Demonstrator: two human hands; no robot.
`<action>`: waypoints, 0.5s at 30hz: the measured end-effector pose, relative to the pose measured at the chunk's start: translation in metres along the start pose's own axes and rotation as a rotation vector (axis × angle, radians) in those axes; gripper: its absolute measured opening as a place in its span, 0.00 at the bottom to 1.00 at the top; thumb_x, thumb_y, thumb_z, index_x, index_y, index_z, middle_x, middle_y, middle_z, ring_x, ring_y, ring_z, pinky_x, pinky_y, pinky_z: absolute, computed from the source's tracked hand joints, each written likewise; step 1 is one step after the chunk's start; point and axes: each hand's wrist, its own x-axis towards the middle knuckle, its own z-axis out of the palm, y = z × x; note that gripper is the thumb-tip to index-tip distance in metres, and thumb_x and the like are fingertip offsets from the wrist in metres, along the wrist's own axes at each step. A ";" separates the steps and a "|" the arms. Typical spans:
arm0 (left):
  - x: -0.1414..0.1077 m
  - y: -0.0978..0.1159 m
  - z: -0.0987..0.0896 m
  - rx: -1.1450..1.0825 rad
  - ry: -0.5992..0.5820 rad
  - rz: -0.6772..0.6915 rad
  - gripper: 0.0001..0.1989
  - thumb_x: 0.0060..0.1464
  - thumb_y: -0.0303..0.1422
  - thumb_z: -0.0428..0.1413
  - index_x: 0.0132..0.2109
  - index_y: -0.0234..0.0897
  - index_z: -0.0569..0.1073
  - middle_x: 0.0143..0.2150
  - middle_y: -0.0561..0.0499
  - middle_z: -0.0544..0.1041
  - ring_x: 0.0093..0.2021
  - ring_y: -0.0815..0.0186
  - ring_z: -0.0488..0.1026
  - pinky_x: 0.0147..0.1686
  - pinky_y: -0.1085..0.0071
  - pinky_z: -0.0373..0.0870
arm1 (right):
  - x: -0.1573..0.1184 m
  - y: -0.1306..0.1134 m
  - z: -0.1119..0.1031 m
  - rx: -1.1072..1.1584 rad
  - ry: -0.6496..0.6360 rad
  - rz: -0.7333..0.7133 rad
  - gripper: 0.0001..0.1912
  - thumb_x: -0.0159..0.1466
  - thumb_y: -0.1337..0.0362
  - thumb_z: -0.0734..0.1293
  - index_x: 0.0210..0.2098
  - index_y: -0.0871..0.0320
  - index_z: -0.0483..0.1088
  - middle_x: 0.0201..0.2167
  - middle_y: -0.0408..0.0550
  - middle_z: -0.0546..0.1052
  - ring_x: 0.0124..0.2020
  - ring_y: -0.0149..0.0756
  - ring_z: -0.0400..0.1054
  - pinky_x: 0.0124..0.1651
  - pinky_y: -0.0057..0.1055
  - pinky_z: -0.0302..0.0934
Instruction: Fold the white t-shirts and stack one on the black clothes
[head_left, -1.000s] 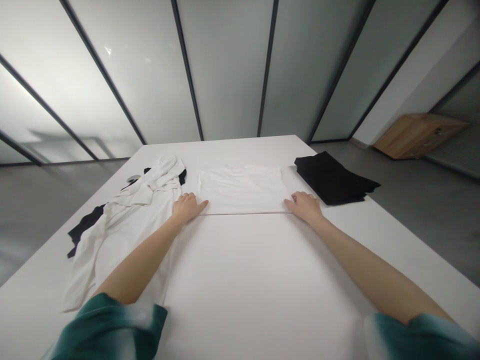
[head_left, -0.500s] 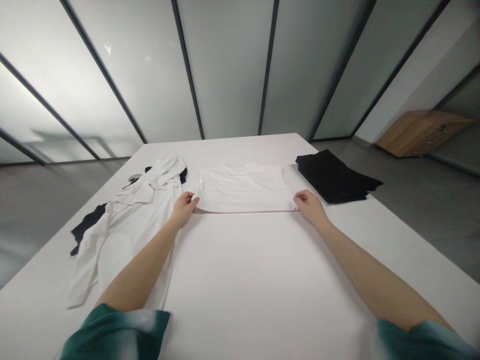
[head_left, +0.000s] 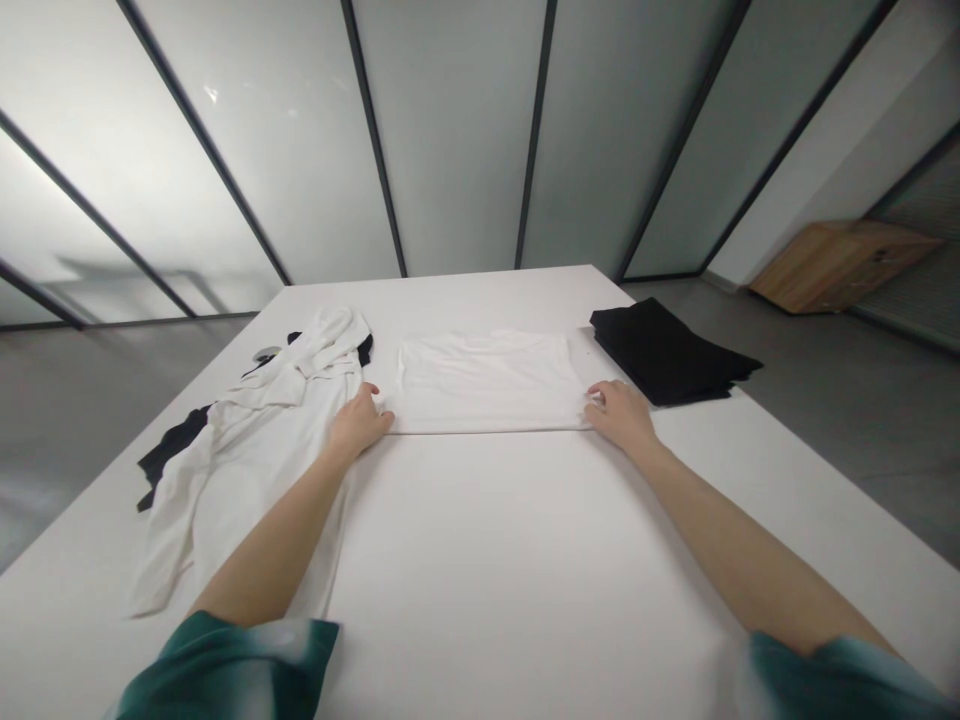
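Observation:
A folded white garment lies flat as a wide rectangle across the middle of the table, its near edge fairly straight. At its near left corner rests my left hand, thumb and fingers spread apart, the thumb by the fabric. My right hand is at the near right corner, with a gap showing between thumb and index finger. Neither hand visibly pinches the cloth.
Left of my left hand, a long-sleeved white garment lies spread over dark clothing. A stack of folded black cloth sits on the right side of the white table. Beyond stand frosted panels and a wooden cabinet.
Both hands have loosened from the white garment's near corners, the fingers parting. The garment's near edge now lies flat and slightly closer to me.

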 end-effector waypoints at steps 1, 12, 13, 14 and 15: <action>-0.002 0.003 0.000 0.033 0.050 0.049 0.25 0.51 0.36 0.55 0.57 0.37 0.67 0.47 0.39 0.78 0.52 0.46 0.74 0.50 0.56 0.68 | -0.001 -0.002 0.000 0.001 0.030 -0.049 0.18 0.59 0.62 0.61 0.46 0.57 0.75 0.45 0.58 0.77 0.49 0.53 0.69 0.51 0.44 0.61; -0.011 0.019 0.022 0.197 -0.051 0.371 0.26 0.63 0.42 0.50 0.65 0.41 0.69 0.71 0.41 0.62 0.72 0.47 0.55 0.68 0.48 0.49 | -0.013 -0.037 -0.009 0.058 -0.245 -0.414 0.22 0.69 0.53 0.59 0.53 0.56 0.75 0.53 0.56 0.79 0.55 0.49 0.70 0.61 0.46 0.56; -0.011 0.020 0.020 0.225 0.019 0.334 0.26 0.62 0.41 0.50 0.65 0.39 0.69 0.71 0.40 0.62 0.72 0.45 0.55 0.68 0.47 0.50 | -0.014 -0.039 -0.011 0.092 -0.239 -0.449 0.21 0.69 0.53 0.59 0.51 0.55 0.76 0.48 0.55 0.81 0.51 0.48 0.72 0.59 0.44 0.58; -0.011 0.021 0.018 0.243 0.086 0.316 0.26 0.62 0.39 0.50 0.65 0.38 0.69 0.70 0.38 0.63 0.71 0.45 0.56 0.67 0.47 0.52 | -0.014 -0.040 -0.012 0.126 -0.215 -0.484 0.21 0.70 0.53 0.58 0.50 0.56 0.77 0.46 0.54 0.82 0.49 0.47 0.73 0.57 0.43 0.59; -0.011 0.022 0.015 0.248 0.134 0.322 0.25 0.63 0.38 0.49 0.64 0.37 0.69 0.69 0.38 0.65 0.69 0.46 0.59 0.66 0.49 0.55 | -0.014 -0.041 -0.011 0.151 -0.175 -0.514 0.20 0.69 0.53 0.59 0.49 0.56 0.77 0.46 0.55 0.81 0.49 0.47 0.73 0.56 0.43 0.60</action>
